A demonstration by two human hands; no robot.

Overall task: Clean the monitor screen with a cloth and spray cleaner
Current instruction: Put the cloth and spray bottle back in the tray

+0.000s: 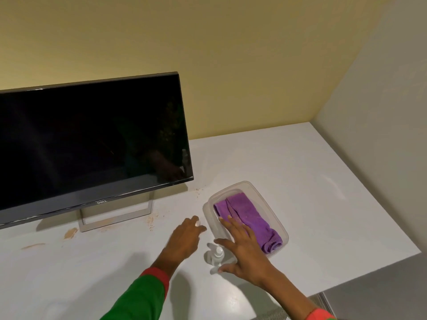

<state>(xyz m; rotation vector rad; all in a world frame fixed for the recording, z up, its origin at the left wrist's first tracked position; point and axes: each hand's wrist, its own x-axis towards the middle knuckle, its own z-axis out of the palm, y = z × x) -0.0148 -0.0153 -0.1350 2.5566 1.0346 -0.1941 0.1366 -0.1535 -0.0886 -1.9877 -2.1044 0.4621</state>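
I am reaching my right hand, fingers spread, over the cloth in its tub, lower centre; my left hand is hovering relaxed beside the spray bottle.

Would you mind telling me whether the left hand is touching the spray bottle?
Apart. The head view shows bare white table between the left hand and the spray bottle, which stands just to its right.

A plain room set up as a home or small office workspace. A white desk is pushed into a corner where a yellow wall meets a paler side wall. On the desk, close to the yellow wall, stands a dark Dell monitor on its open metal stand.
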